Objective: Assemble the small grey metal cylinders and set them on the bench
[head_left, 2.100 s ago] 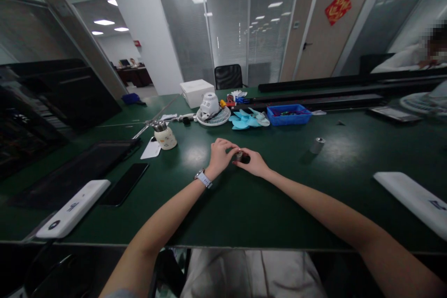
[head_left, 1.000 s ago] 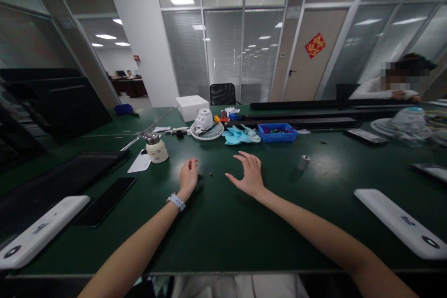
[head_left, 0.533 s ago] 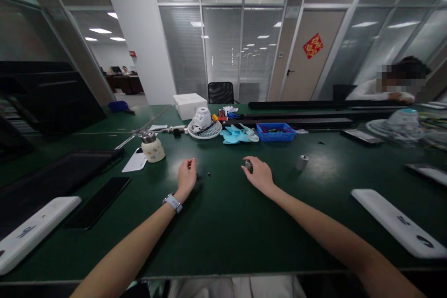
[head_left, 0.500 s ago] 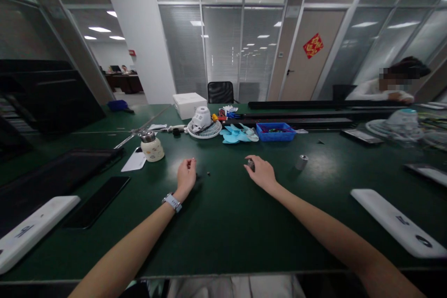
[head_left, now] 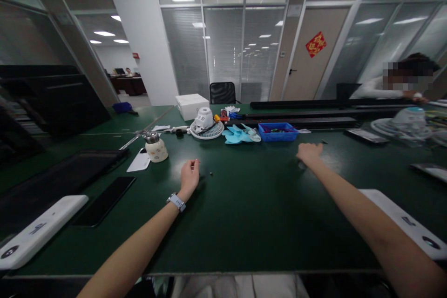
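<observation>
Grey metal cylinder [head_left: 301,165] (mostly hidden) beneath right hand [head_left: 310,152].

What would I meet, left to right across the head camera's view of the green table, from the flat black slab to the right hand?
Flat black slab → cream bottle → left hand → small dark piece → light-blue fan blades → blue tray → right hand.

A green table [head_left: 237,228] spans most of the frame's lower half. At left lie a black slab [head_left: 105,201], card [head_left: 138,162], upright bottle [head_left: 156,150] and white case [head_left: 44,233]; upper centre, a box [head_left: 192,107], grille [head_left: 214,134], blades [head_left: 239,135] and tray [head_left: 278,137]; near centre, a speck [head_left: 211,173]; lower right, another case [head_left: 400,212].
</observation>
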The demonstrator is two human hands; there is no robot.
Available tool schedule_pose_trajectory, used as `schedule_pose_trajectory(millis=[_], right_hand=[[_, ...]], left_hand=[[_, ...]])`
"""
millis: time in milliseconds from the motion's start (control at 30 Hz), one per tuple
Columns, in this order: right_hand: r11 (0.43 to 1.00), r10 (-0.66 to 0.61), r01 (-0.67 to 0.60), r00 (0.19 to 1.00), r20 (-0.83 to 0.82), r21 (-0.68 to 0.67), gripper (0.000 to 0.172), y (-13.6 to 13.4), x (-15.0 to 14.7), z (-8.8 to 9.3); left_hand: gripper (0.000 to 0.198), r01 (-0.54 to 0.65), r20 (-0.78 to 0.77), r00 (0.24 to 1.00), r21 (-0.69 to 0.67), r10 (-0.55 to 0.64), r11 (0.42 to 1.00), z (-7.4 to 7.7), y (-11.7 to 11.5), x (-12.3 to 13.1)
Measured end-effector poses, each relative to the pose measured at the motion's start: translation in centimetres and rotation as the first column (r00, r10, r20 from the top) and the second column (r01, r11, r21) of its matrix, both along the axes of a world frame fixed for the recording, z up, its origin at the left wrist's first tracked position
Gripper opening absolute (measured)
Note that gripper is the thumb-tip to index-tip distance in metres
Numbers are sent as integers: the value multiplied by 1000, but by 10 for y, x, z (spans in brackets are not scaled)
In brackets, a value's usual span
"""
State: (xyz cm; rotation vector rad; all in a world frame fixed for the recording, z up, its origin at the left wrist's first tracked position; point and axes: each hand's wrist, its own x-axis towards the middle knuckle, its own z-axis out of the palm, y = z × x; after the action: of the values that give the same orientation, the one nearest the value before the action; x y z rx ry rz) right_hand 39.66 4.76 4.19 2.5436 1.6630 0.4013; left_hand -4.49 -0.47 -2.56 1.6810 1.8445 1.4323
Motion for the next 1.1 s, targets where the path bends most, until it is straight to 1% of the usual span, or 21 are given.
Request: schedule_pose_trajectory(millis=[67,100,167,233,300,333,367,433,500,567,667,733,800,867,933,967,1000,1067,1100], right_hand=[[986,121,-125,992,46,108,34,-5,-14,-1],[963,206,-214,976,65,164,35,-7,-26,-3],[886,395,-399,916,63,236,34,-14,-60,-8],[789,581,-561,814,-7,252,32,-21,-103,-14],[669,738,-696,664,-120,260,36,-28,-150,-22],[616,788,-741,587,-186,269,39,-31,-173,-26],[575,817,-768,521,-247,282,43,-34,-195,-31],[528,840,-790,430,-332,312,49,-39,-233,-40],[510,847,-792,392,-360,336,44,-42,-260,-48],[516,845,-781,395,-362,351,32,-42,-275,-52],[535,834,-769,415,-362,350,22,-40,-273,-54],[525,838,-777,401,-371,346,19,-39,-263,-52],[511,840,-784,370,-397,351,18,-40,-247,-48],[510,835,-777,345,-429,368,19,-41,-228,-41],[536,825,-738,355,-440,410,22,-42,-201,-29],[561,817,-699,381,-432,444,23,-41,-183,-22],[592,803,-644,424,-418,485,24,-39,-162,-15],[660,741,-488,548,-389,571,25,-33,-110,-1],[691,687,-392,618,-382,608,24,-29,-82,4]], left_hand=[[38,6,-7,1000,14,-6,1000,-1,1,0],[38,10,-9,1000,20,-9,1000,-2,1,0],[38,11,-7,1000,24,-11,1000,-2,1,0],[38,8,0,1000,23,-8,1000,-3,1,0],[38,5,5,1000,24,-5,1000,-3,1,-1],[38,5,7,1000,24,-5,1000,-3,1,-1],[38,8,9,1000,25,-8,1000,-3,1,-1],[37,15,15,1000,27,-15,1000,-3,2,-1],[37,19,17,1000,30,-20,999,-3,2,-1],[37,21,23,1000,31,-21,999,-3,2,0],[38,27,28,999,23,-27,999,-3,1,0],[37,33,21,999,17,-33,999,-3,1,1],[37,34,5,999,18,-34,999,-2,1,1],[37,30,-8,1000,22,-30,999,-2,1,1],[37,23,-10,1000,20,-23,1000,-1,0,1],[37,21,-7,1000,16,-21,1000,-1,0,1],[37,20,-4,1000,12,-20,1000,0,0,1],[37,22,-8,1000,7,-22,1000,0,-1,2],[37,25,-15,1000,8,-25,1000,1,-1,2]])
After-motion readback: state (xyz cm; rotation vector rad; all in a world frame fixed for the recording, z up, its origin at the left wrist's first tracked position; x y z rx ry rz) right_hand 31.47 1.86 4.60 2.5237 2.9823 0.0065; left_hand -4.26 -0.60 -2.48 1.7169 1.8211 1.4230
